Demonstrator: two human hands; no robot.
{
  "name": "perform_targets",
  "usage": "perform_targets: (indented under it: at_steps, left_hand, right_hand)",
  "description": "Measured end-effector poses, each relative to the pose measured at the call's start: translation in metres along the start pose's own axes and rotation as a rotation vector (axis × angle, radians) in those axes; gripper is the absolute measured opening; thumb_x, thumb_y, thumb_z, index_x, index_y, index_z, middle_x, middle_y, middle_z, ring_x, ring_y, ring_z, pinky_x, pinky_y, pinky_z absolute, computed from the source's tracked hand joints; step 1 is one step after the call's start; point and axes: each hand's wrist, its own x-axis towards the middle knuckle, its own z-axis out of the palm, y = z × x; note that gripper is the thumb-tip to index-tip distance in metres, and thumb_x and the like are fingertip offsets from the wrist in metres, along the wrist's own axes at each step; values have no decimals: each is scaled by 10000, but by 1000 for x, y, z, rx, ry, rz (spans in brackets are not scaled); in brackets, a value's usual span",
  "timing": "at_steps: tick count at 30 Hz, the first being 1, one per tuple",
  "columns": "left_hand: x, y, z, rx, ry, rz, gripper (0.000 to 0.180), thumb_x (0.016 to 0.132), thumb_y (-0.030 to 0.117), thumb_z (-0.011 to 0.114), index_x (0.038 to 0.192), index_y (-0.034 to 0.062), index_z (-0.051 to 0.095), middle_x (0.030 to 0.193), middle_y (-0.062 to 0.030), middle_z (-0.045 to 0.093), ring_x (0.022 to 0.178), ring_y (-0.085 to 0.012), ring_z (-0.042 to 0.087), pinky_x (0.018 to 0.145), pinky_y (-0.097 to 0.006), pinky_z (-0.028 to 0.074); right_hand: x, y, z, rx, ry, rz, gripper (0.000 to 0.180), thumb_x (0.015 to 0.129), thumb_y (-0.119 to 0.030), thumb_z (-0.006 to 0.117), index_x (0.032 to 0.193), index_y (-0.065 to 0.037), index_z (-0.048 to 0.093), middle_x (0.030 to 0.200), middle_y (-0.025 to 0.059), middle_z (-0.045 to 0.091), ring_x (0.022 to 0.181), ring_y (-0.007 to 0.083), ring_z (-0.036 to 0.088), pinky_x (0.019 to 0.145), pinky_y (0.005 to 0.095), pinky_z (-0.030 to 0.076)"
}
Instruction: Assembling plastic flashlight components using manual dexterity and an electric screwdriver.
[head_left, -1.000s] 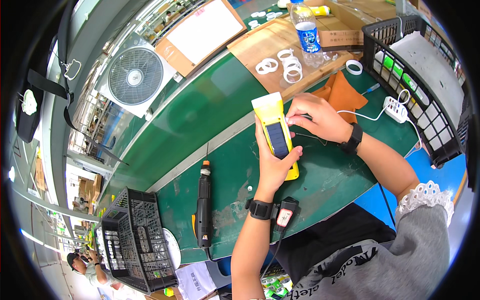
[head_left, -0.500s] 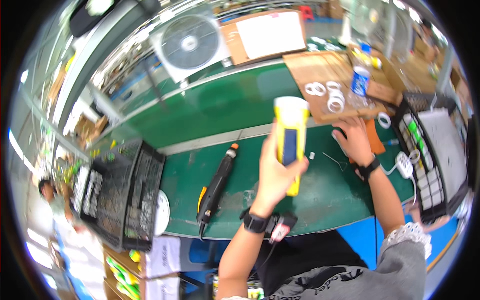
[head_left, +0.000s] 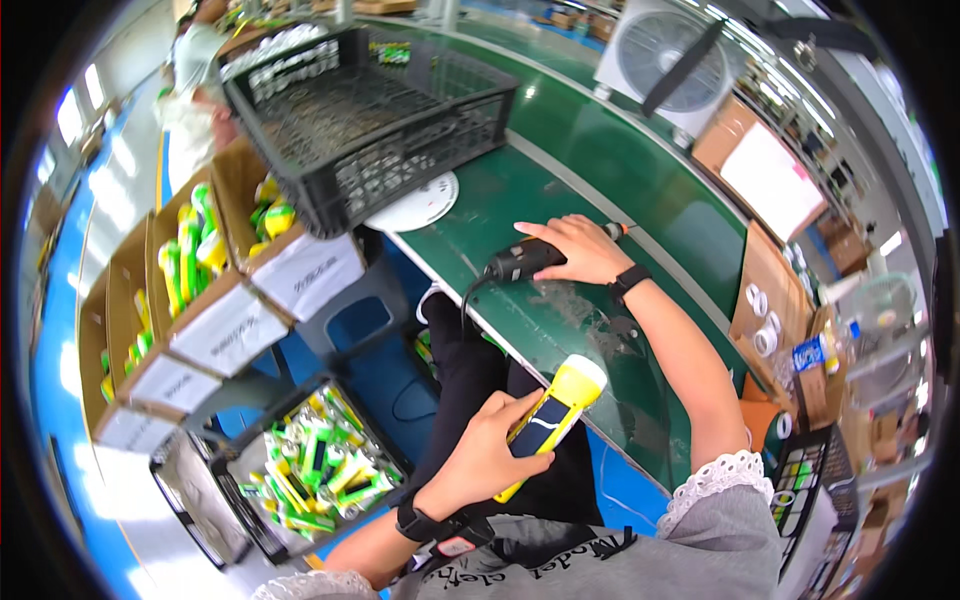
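My left hand (head_left: 490, 450) is closed around a yellow flashlight (head_left: 543, 425) with a white head and a dark panel on its side. It is tilted, head up and to the right, over my lap by the table's front edge. My right hand (head_left: 580, 250) reaches across the green table and grips a black electric screwdriver (head_left: 518, 260) lying there. Fingers and thumb straddle the tool's body; its orange-ringed tip (head_left: 618, 230) shows beyond the hand. A cord runs from its rear end over the table edge.
A black crate (head_left: 350, 130) and a white disc (head_left: 425, 205) occupy the table's left end. Cardboard boxes (head_left: 225, 325) of green and yellow pieces stand at left. Below is a bin (head_left: 395, 470) full of similar pieces. White rings (head_left: 765, 340) and a bottle (head_left: 808, 355) lie right.
The view has swung left and down. My right hand has moved from the table's right side onto the electric screwdriver. My left hand has lowered the flashlight toward my lap and tilted it.
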Motion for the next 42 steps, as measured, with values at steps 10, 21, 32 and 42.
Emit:
perform_targets:
  at_steps: [10, 21, 32, 42]
  left_hand:
    - [17, 9, 14, 193, 283, 52, 579, 657, 111, 669, 1183, -34, 474, 926, -162, 466, 840, -304, 546, 780, -329, 450]
    - [119, -28, 32, 691, 485, 248, 531, 673, 169, 664, 1174, 77, 515, 1043, -68, 556, 886, -248, 548, 742, -337, 473]
    - [120, -24, 34, 594, 472, 207, 458, 657, 162, 667, 1100, 93, 575, 1025, -49, 574, 839, -253, 564, 725, -328, 477]
    - [120, -27, 33, 616, 473, 232, 401, 660, 156, 668, 1043, 72, 584, 1013, -59, 571, 844, -265, 562, 733, -341, 477]
  right_hand:
    - [-23, -10, -26, 674, 997, 109, 758, 584, -517, 708, 1169, -73, 518, 748, 21, 577, 625, 148, 557, 590, 264, 464]
    - [-71, -20, -123, 1390, 1336, 26, 1021, 704, -795, 282, 1206, 87, 390, 674, 103, 517, 604, 181, 509, 560, 263, 423]
    - [-59, -29, -103, 1548, 1170, 60, 1016, 696, -814, 267, 1133, 88, 434, 670, 108, 516, 611, 192, 493, 547, 270, 418]
    - [-59, -27, -100, 1506, 1122, 46, 1049, 673, -834, 269, 1142, 92, 418, 667, 105, 512, 596, 192, 497, 531, 273, 411]
